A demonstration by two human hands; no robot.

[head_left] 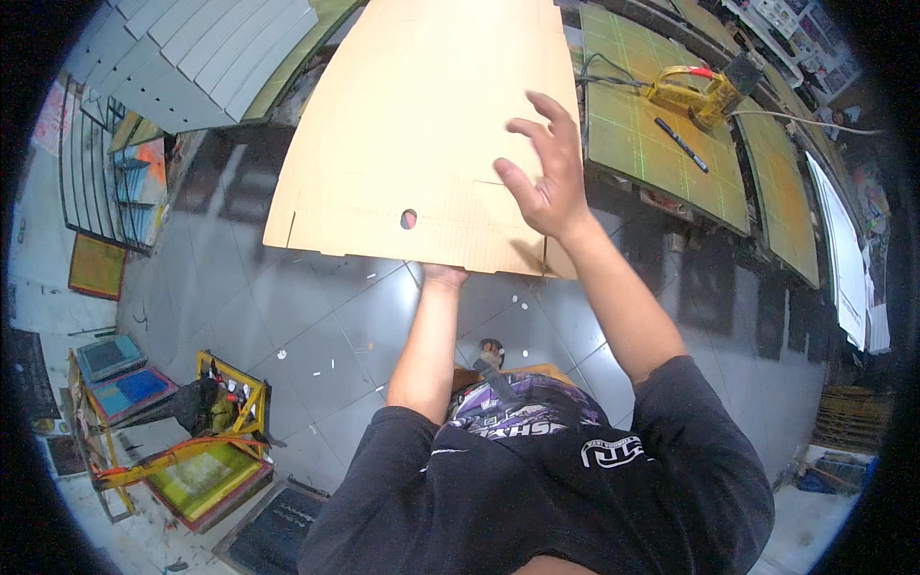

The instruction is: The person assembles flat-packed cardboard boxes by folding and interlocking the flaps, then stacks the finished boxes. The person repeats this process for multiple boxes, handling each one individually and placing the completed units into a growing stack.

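Observation:
A large brown cardboard sheet (383,125) stretches away in front of me, with short slots along its near edge and one small oval hole. My left hand (445,275) reaches beneath that near edge; its fingers are hidden under the cardboard, and only the wrist and heel of the hand show. Something pinkish shows through the hole, too small to tell what. Above the sheet's right side, my right hand (548,177) is open, fingers spread and slightly curved, with nothing in it. Whether it touches the cardboard I cannot tell.
To the right, a greenish board (652,144) carries a yellow heat gun (704,96) with its cord and a black marker (681,145). Stacked grey-white panels (206,57) stand at the far left. Lower left, a yellow frame rack (230,383) holds things near several framed screens (206,479).

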